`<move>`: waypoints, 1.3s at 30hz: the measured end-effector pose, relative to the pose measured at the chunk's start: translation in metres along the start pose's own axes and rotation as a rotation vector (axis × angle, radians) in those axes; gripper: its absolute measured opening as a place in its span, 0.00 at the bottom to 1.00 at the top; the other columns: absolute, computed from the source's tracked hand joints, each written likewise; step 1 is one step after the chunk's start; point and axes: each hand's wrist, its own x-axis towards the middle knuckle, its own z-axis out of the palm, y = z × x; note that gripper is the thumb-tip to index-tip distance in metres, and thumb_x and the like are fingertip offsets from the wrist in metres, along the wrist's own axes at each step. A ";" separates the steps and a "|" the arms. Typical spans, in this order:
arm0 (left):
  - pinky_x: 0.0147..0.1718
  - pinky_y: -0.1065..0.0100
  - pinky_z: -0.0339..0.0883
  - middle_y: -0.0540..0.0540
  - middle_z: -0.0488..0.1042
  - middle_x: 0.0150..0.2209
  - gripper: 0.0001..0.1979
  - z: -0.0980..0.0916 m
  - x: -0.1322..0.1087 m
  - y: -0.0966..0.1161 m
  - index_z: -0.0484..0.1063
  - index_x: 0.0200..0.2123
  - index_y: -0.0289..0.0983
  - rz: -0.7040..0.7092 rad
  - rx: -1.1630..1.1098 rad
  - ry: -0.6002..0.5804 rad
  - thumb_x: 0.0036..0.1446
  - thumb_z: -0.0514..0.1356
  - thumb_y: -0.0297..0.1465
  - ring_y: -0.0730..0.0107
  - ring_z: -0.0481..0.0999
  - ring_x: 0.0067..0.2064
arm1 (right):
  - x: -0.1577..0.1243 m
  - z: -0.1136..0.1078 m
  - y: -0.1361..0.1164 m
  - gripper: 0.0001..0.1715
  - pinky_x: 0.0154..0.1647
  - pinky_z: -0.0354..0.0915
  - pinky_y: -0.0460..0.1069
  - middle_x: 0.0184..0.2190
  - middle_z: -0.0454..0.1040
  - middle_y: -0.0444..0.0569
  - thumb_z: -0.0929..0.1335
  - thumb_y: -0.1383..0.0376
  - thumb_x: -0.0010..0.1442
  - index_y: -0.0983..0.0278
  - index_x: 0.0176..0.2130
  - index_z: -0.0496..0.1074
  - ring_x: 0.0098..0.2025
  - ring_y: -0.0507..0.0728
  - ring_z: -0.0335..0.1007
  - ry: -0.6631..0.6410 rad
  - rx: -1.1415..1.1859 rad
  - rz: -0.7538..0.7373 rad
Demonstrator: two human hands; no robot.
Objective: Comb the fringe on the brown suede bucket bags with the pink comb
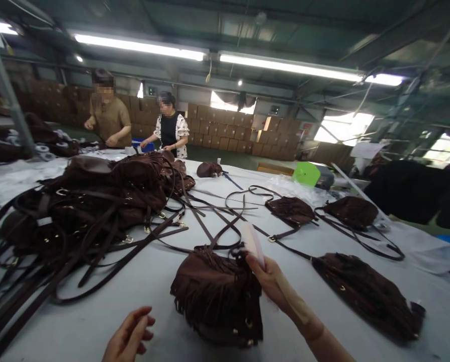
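A dark brown fringed suede bag lies on the grey table right in front of me, its long strap trailing away. My right hand is closed around a pale pink flat tool, held upright at the bag's top right edge. My left hand hovers low at the front, to the left of the bag, fingers loosely curled and holding nothing.
A big heap of brown bags and straps fills the left of the table. More fringed bags lie at the right and farther back. Two people work at the far end. A green object sits beyond.
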 end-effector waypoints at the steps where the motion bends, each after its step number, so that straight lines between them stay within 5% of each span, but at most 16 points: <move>1: 0.27 0.67 0.70 0.41 0.78 0.37 0.32 -0.006 0.002 -0.001 0.71 0.46 0.35 -0.007 -0.009 -0.008 0.49 0.59 0.56 0.59 0.77 0.35 | -0.007 0.000 0.010 0.31 0.14 0.55 0.46 0.26 0.75 0.48 0.66 0.41 0.56 0.66 0.39 0.73 0.17 0.52 0.65 -0.031 0.014 0.071; 5: 0.32 0.65 0.72 0.40 0.78 0.41 0.33 -0.021 0.017 0.003 0.71 0.47 0.35 -0.016 0.009 -0.082 0.50 0.59 0.56 0.58 0.77 0.39 | -0.035 -0.019 0.049 0.39 0.12 0.53 0.44 0.33 0.78 0.54 0.64 0.38 0.54 0.66 0.49 0.68 0.13 0.50 0.65 0.116 0.049 0.287; 9: 0.38 0.61 0.73 0.37 0.77 0.44 0.33 -0.005 0.047 0.021 0.71 0.48 0.34 -0.011 0.019 -0.179 0.49 0.60 0.55 0.54 0.77 0.45 | -0.062 -0.032 0.078 0.36 0.12 0.51 0.43 0.27 0.77 0.53 0.67 0.42 0.53 0.68 0.47 0.69 0.12 0.48 0.59 0.331 0.037 0.397; 12: 0.40 0.59 0.72 0.34 0.76 0.46 0.34 0.024 0.069 0.033 0.71 0.49 0.31 -0.009 0.059 -0.236 0.49 0.61 0.52 0.53 0.77 0.44 | -0.079 -0.020 0.091 0.32 0.11 0.50 0.43 0.28 0.78 0.54 0.68 0.43 0.53 0.66 0.44 0.70 0.12 0.48 0.60 0.283 0.057 0.459; 15: 0.45 0.57 0.70 0.34 0.78 0.44 0.31 0.051 0.079 0.037 0.74 0.45 0.29 -0.002 0.109 -0.428 0.47 0.64 0.50 0.49 0.76 0.47 | -0.083 0.004 0.096 0.30 0.09 0.48 0.43 0.29 0.79 0.52 0.67 0.42 0.54 0.65 0.42 0.72 0.11 0.48 0.59 0.179 0.094 0.463; 17: 0.48 0.57 0.69 0.36 0.78 0.44 0.29 0.063 0.079 0.038 0.74 0.43 0.30 -0.021 0.057 -0.629 0.46 0.66 0.47 0.49 0.75 0.48 | -0.078 0.019 0.097 0.29 0.11 0.56 0.44 0.30 0.80 0.51 0.68 0.44 0.56 0.65 0.43 0.73 0.13 0.50 0.63 0.111 0.191 0.402; 19: 0.49 0.56 0.69 0.37 0.77 0.46 0.30 0.068 0.072 0.040 0.72 0.47 0.30 -0.047 -0.038 -0.733 0.45 0.68 0.43 0.50 0.75 0.49 | -0.069 0.031 0.095 0.28 0.24 0.70 0.48 0.34 0.80 0.51 0.72 0.47 0.53 0.66 0.43 0.75 0.23 0.56 0.74 0.098 0.343 0.322; 22: 0.51 0.58 0.68 0.37 0.75 0.49 0.31 0.065 0.052 0.054 0.68 0.52 0.31 0.058 -0.141 -0.664 0.46 0.68 0.38 0.52 0.74 0.51 | -0.061 0.040 0.088 0.29 0.48 0.72 0.57 0.41 0.80 0.53 0.77 0.53 0.46 0.67 0.44 0.76 0.43 0.65 0.77 0.123 0.514 0.256; 26: 0.55 0.62 0.65 0.42 0.72 0.54 0.27 0.041 0.024 0.077 0.65 0.55 0.36 0.329 -0.135 -0.584 0.53 0.64 0.36 0.56 0.70 0.55 | -0.071 0.041 0.073 0.32 0.56 0.67 0.60 0.50 0.76 0.51 0.76 0.57 0.51 0.62 0.54 0.72 0.54 0.67 0.71 0.103 0.576 0.099; 29: 0.54 0.62 0.65 0.43 0.73 0.52 0.25 0.023 0.016 0.077 0.66 0.54 0.35 0.325 -0.144 -0.523 0.54 0.63 0.36 0.56 0.71 0.53 | -0.081 0.044 0.065 0.29 0.58 0.64 0.60 0.50 0.76 0.51 0.75 0.56 0.53 0.61 0.52 0.74 0.56 0.68 0.68 0.083 0.492 0.049; 36: 0.48 0.64 0.68 0.44 0.76 0.48 0.23 0.012 0.006 0.060 0.69 0.52 0.33 0.280 -0.265 -0.442 0.52 0.62 0.32 0.58 0.73 0.49 | -0.082 0.065 0.065 0.33 0.50 0.70 0.56 0.45 0.79 0.49 0.76 0.49 0.48 0.63 0.49 0.77 0.46 0.64 0.74 0.154 0.447 0.129; 39: 0.46 0.66 0.68 0.45 0.75 0.47 0.24 0.001 -0.005 0.066 0.67 0.55 0.35 0.292 -0.308 -0.445 0.54 0.61 0.31 0.61 0.73 0.47 | -0.094 0.065 0.059 0.32 0.28 0.70 0.48 0.27 0.79 0.46 0.76 0.47 0.47 0.66 0.44 0.78 0.28 0.56 0.73 0.228 0.350 0.116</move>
